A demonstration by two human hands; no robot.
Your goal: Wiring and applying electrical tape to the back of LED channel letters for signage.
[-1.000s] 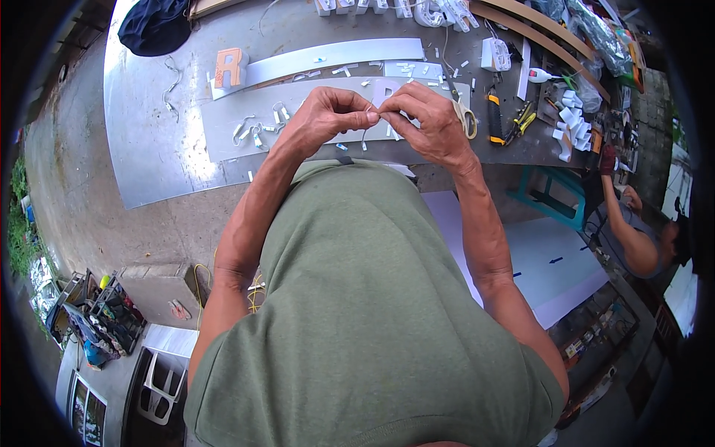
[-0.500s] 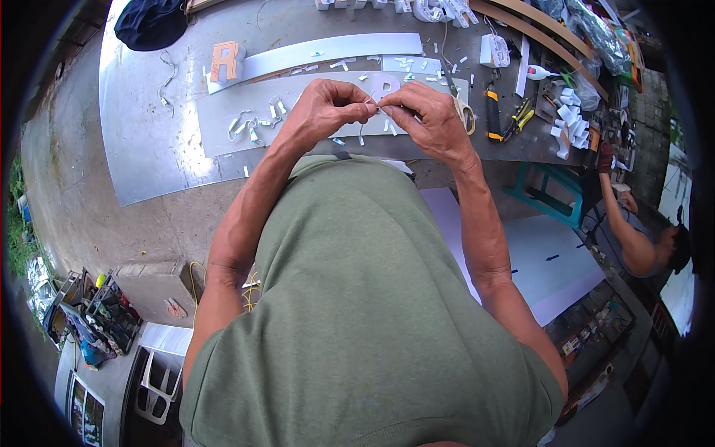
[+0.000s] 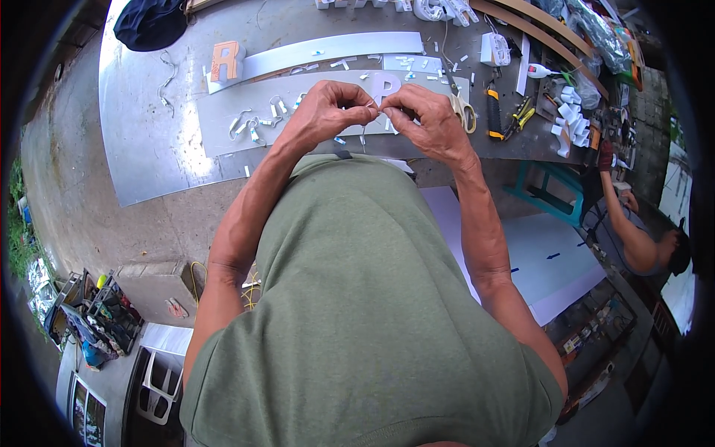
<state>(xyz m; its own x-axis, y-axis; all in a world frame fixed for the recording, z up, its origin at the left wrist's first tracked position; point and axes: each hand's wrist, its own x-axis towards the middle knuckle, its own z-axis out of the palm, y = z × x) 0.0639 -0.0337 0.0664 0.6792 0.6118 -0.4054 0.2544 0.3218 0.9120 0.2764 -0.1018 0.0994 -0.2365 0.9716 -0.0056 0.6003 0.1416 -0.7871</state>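
Observation:
My left hand (image 3: 333, 108) and my right hand (image 3: 430, 119) meet over the near part of the metal table, fingertips almost touching. Each pinches a thin wire, and a short length of this wire (image 3: 363, 135) dangles below the left fingers. The exact join between the fingertips is too small to make out. Just beyond them a pale letter-shaped piece (image 3: 385, 83) lies on a grey sheet (image 3: 214, 112). Left of my left hand rest several small white light modules (image 3: 255, 128) on wires. Scissors (image 3: 468, 118) with cream handles lie beside my right hand.
An orange-faced block letter (image 3: 226, 61) stands near a long white strip (image 3: 335, 48). At the right are a black-and-yellow cutter (image 3: 494, 113), yellow-handled pliers (image 3: 523, 119) and white curved pieces (image 3: 570, 123). A teal stool (image 3: 547, 192) stands below; another person (image 3: 633, 231) works at far right.
Both hands stay together at nearly the same spot, with only small finger shifts. The dangling wire has swung slightly.

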